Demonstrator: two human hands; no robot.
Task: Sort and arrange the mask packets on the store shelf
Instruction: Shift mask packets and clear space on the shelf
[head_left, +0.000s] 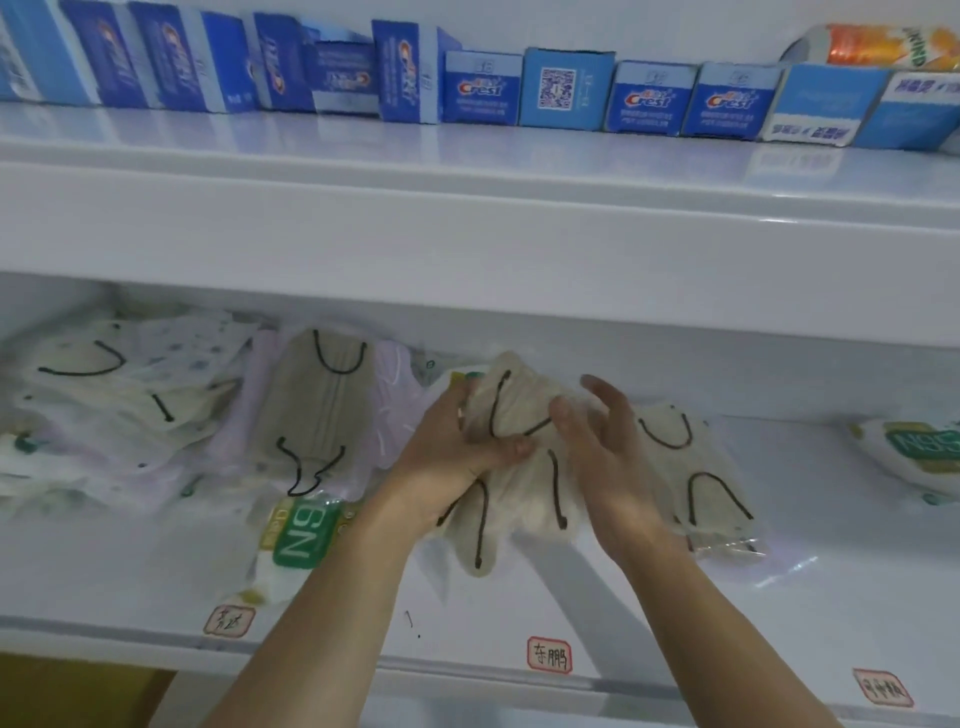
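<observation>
On the lower white shelf lie clear packets of beige masks with black ear loops. My left hand grips a bunch of beige mask packets at the shelf's middle, thumb on top. My right hand touches the same bunch from the right, fingers partly spread. Another beige packet lies under and right of my right hand. A beige packet rests to the left on lilac packets. A green-labelled N95 packet sits near the front.
A heap of patterned and beige packets fills the shelf's left end. Another N95 packet lies at the far right. Blue toothpaste boxes line the upper shelf. Red-framed labels mark the front edge.
</observation>
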